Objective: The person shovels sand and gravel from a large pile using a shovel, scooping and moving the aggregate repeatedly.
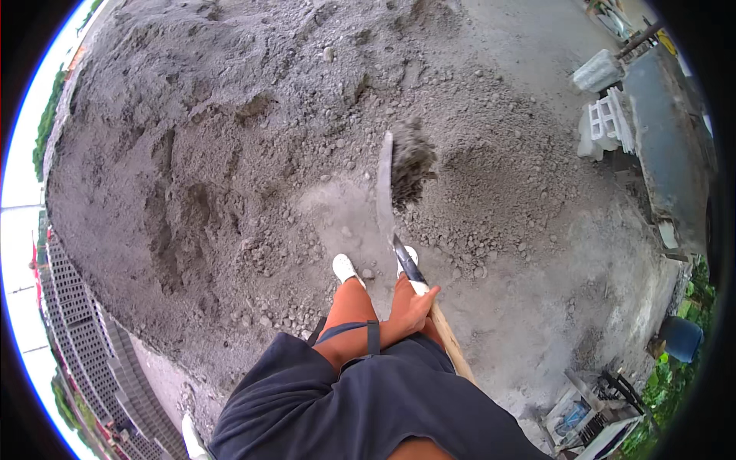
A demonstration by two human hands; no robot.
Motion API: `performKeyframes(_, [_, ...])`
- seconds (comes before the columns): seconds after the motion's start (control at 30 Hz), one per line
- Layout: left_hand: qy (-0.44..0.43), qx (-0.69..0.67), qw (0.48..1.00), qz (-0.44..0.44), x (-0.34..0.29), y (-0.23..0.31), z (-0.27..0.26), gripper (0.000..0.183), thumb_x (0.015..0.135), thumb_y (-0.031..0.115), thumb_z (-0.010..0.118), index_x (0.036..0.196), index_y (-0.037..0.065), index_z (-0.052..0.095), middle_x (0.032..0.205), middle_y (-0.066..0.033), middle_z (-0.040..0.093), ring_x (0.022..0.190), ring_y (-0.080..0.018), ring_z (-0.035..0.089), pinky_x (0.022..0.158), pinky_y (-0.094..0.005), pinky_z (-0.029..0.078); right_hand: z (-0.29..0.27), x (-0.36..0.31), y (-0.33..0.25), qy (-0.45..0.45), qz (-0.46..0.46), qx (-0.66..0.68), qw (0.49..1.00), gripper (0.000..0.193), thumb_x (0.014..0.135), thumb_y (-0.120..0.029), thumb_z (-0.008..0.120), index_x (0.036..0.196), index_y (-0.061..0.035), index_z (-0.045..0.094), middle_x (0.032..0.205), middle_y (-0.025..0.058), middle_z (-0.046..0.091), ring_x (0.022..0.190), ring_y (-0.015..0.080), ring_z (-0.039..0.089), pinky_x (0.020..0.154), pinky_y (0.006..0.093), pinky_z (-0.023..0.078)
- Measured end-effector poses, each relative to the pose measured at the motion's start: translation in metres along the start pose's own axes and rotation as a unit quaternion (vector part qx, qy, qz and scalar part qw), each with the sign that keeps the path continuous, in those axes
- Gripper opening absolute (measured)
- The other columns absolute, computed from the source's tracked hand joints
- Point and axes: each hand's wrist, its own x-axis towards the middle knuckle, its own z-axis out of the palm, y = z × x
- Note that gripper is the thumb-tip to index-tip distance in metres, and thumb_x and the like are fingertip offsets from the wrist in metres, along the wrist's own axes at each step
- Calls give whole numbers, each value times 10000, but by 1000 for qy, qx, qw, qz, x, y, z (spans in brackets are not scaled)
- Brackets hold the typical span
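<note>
My left hand (418,309) is closed round the wooden shaft of a shovel (446,333), low down near its dark metal socket. The shovel's blade (385,180) is turned on edge in front of my feet. A clump of grey sandy material (412,162) is coming off the blade's right side, blurred by motion. Beneath it lies a low heap of loose grey gravelly material (491,180). The shaft's upper end disappears behind my dark clothing. My right hand does not show.
A large grey mound (199,138) rises ahead and to the left. Hollow blocks (606,123) stand by a grey metal container (667,138) at the right. A blue container (681,339) and scrap pieces (590,414) lie lower right. Stacked blocks (84,314) line the far left.
</note>
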Motion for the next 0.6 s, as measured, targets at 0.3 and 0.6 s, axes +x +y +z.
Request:
performKeyframes(0.3, [-110,-208,957,-172,37,61,-54,731,674,566,658,1096,-1,472,822,-126,550,735,-224,565,612,-367,460,88,-50,-13,-160,-143,90,973,329,858,-323,442,793,-6,499,701,85,512,615,227,495,556,378,394])
performKeyframes(0.6, [-7,-464,881,-89,42,71,-229,676,724,583,597,1190,121,434,1029,-104,517,915,-256,532,755,-482,446,184,-92,-70,-316,-291,78,900,334,858,-310,463,867,17,533,815,110,576,750,253,554,679,418,436])
